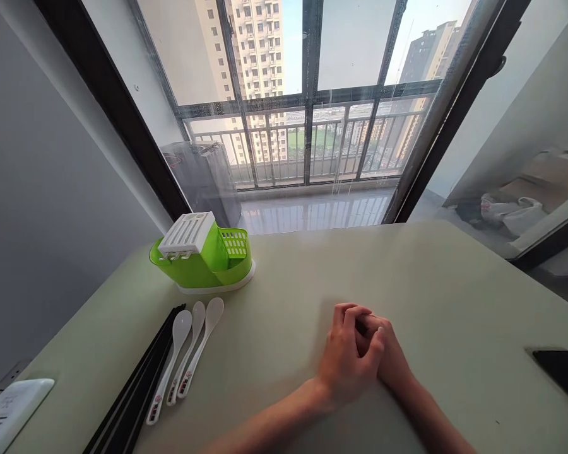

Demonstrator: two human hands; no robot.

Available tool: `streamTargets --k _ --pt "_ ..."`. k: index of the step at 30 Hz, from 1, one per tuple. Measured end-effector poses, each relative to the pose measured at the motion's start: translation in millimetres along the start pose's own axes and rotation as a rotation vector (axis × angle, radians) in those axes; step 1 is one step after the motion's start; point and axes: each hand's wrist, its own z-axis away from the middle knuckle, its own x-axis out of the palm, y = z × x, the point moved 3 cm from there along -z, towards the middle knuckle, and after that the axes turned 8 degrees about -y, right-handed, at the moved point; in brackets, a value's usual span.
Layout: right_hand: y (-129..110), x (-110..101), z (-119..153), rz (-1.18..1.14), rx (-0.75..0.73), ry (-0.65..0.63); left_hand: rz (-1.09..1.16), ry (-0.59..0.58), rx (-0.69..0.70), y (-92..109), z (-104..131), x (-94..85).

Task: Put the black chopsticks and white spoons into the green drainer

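My left hand [345, 359] and my right hand [397, 359] are clasped together on the table, both closed. The left lies over the right, whose fingers are largely hidden; no object shows between them. To their left, three white spoons [202, 343] lie side by side, bowls pointing away from me and printed marks on their handles. Beside those rests a bunch of black chopsticks [139, 384], running off the lower edge of the view. Farther back stands a green utensil holder [203, 268] with a white slotted top, small hooks and a white base.
The pale green table [293, 271] reaches to a glass door and balcony. A white power strip or similar box [14, 410] is at the left edge, and a black flat object [565, 372] at the right edge. A grey wall [61, 189] rises on the left.
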Motion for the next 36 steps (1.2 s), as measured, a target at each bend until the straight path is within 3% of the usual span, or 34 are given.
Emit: streamTargets --k 36 --pt "0.1 -2.1 0.9 -0.015 -0.022 0.024 -0.008 -0.005 -0.011 0.1 -1.4 1.4"
